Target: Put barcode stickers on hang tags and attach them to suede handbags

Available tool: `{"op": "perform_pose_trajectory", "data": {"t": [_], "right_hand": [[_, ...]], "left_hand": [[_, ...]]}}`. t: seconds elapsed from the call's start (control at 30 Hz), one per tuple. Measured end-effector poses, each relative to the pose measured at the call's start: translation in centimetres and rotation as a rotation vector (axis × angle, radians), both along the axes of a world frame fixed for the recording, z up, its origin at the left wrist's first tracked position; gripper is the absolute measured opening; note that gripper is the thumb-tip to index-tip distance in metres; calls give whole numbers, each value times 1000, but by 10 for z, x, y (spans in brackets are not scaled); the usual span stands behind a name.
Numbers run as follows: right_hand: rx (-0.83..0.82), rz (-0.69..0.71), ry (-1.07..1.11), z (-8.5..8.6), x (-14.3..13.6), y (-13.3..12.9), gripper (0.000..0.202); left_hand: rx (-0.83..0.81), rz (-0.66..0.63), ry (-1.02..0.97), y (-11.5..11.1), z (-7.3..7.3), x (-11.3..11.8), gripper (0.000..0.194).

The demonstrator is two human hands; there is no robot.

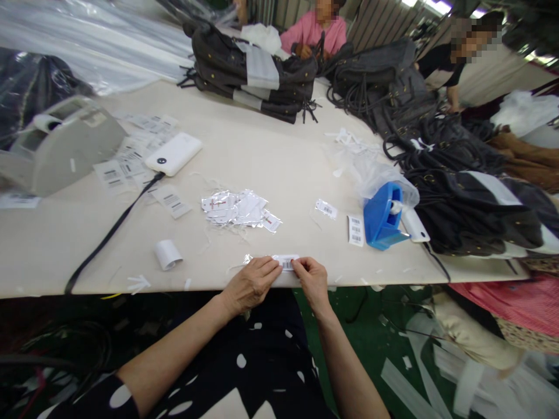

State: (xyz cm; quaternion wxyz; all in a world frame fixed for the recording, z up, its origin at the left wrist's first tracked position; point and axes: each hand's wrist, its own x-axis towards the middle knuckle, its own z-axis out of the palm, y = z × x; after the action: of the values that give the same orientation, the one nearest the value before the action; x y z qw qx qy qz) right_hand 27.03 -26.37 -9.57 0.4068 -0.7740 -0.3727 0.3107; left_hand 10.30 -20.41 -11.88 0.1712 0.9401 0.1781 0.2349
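Observation:
At the table's front edge lies a white barcode tag (287,263) between my two hands. My left hand (255,283) presses on its left end with the fingers together. The closed thumb and fingers of my right hand (312,279) pinch its right end. Beyond them sits a pile of tags in clear plastic sleeves (238,208) with white strings. A single tag (326,209) and a strip of barcode stickers (355,230) lie to the right, beside a blue tape dispenser (382,218).
A grey dispenser (65,142), barcode sheets (151,131), a white power bank (173,153) with a black cable and a curled paper (168,254) are at left. Dark bags (257,70) are stacked at the back and right. Two people are across the table.

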Motion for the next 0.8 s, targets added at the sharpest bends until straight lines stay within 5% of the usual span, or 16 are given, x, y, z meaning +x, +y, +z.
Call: {"op": "perform_pose_trajectory", "data": {"t": [0.23, 0.67, 0.8], "right_hand": [[-7, 26, -93, -3, 0, -2, 27], [-138, 59, -649, -1, -8, -2, 18], [51, 119, -834, -2, -14, -10, 20]], "left_hand": [[56, 0, 62, -1, 3, 0, 35], [74, -19, 118, 0, 2, 1, 38], [69, -22, 114, 0, 3, 1, 37]]}}
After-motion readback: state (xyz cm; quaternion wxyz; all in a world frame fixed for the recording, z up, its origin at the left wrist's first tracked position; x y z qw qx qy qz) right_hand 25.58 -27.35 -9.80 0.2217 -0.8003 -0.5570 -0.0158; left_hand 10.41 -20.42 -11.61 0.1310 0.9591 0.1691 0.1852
